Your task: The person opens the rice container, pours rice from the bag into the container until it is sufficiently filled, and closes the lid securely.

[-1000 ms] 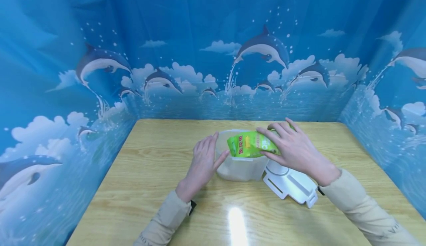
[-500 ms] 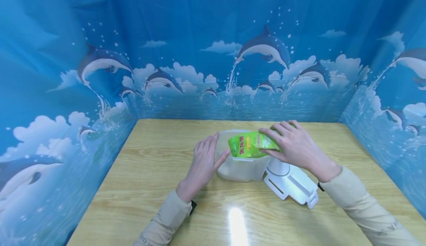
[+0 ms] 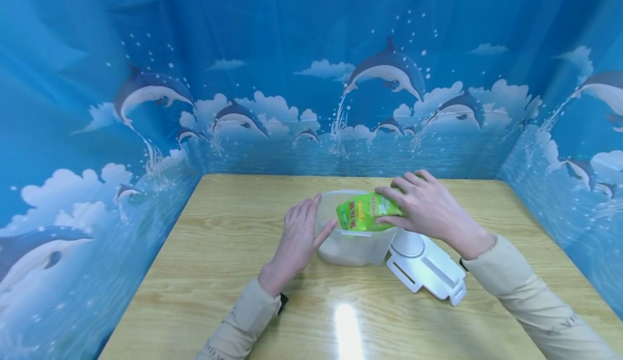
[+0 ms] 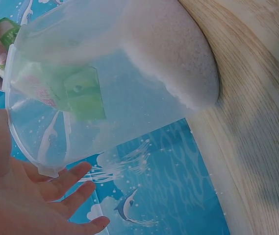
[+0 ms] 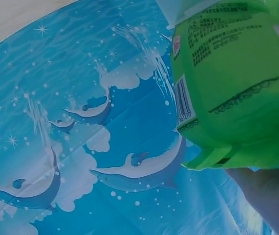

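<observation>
"Where do we see the green bag?"

"Between the two hands, we'd say: tilted, with its lower end inside the mouth of the translucent container."

"And the right hand?"

"We see it clamped round the bag's upper end, with the white lid on the table just beside the container."

"What about the left hand?"

"We find it at the container's opposite side, apart from the bag, fingers stretched out; whether it touches the rim, we can't tell. Through the wall we see pale grains at the container's base."
</observation>
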A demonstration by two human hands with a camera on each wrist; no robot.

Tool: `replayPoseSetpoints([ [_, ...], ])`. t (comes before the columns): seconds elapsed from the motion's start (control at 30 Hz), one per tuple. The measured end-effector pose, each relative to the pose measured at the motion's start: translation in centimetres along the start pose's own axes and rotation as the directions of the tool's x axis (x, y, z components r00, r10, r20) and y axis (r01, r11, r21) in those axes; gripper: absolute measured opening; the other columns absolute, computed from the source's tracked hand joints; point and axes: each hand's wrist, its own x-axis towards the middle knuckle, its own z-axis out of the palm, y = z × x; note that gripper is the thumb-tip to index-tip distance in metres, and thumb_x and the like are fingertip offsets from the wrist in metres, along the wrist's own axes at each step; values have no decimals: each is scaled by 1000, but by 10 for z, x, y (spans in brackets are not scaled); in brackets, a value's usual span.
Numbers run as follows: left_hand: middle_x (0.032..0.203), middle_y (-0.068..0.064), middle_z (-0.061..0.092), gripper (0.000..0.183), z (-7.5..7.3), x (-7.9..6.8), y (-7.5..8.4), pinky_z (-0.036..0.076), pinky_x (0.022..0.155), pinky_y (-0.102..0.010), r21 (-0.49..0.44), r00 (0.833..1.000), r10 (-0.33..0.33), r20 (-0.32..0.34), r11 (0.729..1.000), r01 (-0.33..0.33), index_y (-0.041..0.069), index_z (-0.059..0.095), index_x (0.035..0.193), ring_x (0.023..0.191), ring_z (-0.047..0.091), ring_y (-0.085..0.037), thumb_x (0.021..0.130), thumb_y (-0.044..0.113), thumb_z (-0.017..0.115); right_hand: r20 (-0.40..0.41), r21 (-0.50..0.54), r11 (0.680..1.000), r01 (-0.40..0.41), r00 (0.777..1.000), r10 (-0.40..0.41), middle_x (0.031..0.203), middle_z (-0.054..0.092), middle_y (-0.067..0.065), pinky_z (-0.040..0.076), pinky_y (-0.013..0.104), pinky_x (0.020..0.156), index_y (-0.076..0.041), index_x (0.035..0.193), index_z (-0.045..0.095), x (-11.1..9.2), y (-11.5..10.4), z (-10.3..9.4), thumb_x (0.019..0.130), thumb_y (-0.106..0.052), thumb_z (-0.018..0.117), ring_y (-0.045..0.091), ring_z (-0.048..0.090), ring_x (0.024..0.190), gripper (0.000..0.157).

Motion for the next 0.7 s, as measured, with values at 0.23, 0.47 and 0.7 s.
replayPoseSetpoints([
  [0.23,151,-24,45,74,1,0,0,26,121,-56,1,1000,1,-4,1000,-1,-2,30,156,141,41,-39,105,47,48,24,-7,1000,-6,1000,6,90,69,9,55,50,79,-11,116,73,5,0,-3,78,-60,76,30,66,82,62],
  [0.47,151,-25,46,75,1,0,0,25,121,-57,-7,1000,-1,3,1000,1,-2,30,156,141,41,-39,104,49,48,0,0,1000,-9,1000,9,92,71,10,56,52,79,-11,114,74,6,1,-6,74,-58,81,31,67,83,62],
  [0.7,151,-25,45,74,0,0,0,26,121,-57,-2,1000,-1,-3,1000,1,-2,30,156,141,41,-39,105,48,47,-4,2,1000,-7,1000,7,91,70,10,56,51,77,-11,114,73,7,3,-10,74,-57,80,31,66,82,61],
])
